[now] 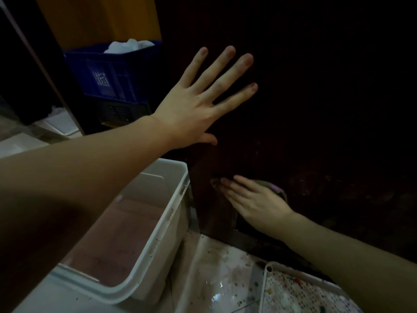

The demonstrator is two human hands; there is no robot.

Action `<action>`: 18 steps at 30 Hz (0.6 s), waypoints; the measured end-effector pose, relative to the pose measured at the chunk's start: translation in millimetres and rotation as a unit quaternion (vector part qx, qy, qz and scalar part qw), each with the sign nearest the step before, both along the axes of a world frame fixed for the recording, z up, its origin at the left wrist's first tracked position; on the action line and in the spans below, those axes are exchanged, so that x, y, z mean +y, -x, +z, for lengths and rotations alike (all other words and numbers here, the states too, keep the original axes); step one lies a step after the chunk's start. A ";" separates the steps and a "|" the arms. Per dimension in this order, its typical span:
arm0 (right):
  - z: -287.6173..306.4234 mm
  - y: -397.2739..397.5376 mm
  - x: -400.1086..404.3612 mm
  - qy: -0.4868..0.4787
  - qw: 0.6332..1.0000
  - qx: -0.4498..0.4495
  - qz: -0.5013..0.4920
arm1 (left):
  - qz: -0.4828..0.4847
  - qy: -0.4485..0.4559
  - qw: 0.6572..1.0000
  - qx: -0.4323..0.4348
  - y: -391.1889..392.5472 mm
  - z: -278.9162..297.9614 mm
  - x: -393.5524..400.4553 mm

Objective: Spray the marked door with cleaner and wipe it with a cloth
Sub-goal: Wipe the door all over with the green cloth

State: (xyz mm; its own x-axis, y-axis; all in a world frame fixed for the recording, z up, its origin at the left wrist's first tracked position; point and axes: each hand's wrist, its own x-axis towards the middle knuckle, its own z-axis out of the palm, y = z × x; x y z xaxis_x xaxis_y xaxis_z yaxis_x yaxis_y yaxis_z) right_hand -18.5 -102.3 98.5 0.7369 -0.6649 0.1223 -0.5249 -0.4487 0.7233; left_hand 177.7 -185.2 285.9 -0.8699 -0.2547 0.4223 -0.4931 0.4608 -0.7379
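The dark brown door (316, 98) is filling the upper right of the view, its lower edge sitting just above the speckled floor (216, 267). Low on it, near its left edge, a greyish cloth (274, 188) is lying flat against the wood — the right hand (255, 199) is pressing it there with straight fingers, the cloth peeking out at the fingertips and behind the knuckles. Higher up, the left hand (198, 105) is lying flat against the door with all fingers spread wide, holding nothing.

Just left of the door's edge, a white plastic bin (158, 222) is standing on the floor, a reddish-brown bottom showing inside. At the lower right corner, a white perforated basket (293, 294) is sitting near the door. Further back on the left, a blue crate (112, 73) is holding something white — too dim to identify.
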 end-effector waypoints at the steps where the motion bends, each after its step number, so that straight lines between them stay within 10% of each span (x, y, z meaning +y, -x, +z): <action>1: -6.4 1.3 1.0 -0.020 0.999 0.029 -0.013 | 0.002 0.000 1.000 0.001 0.2 -1.0 -0.2; 8: 28.6 -13.8 -10.5 0.077 0.989 -0.125 0.007 | 0.002 0.007 1.000 -0.011 -0.2 0.1 2.8; 18: -19.0 -12.8 -4.2 -0.011 0.999 0.033 0.001 | -0.017 0.017 0.993 -0.118 -8.3 -35.3 3.0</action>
State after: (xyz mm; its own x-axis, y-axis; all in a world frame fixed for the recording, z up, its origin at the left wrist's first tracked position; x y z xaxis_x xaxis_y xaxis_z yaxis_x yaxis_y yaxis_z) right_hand -5.7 -106.5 79.5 0.7438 -0.6659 0.0585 -0.4754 -0.4655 0.7465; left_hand 186.1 -182.2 250.6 -0.9535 -0.2125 0.2136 -0.2893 0.4480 -0.8459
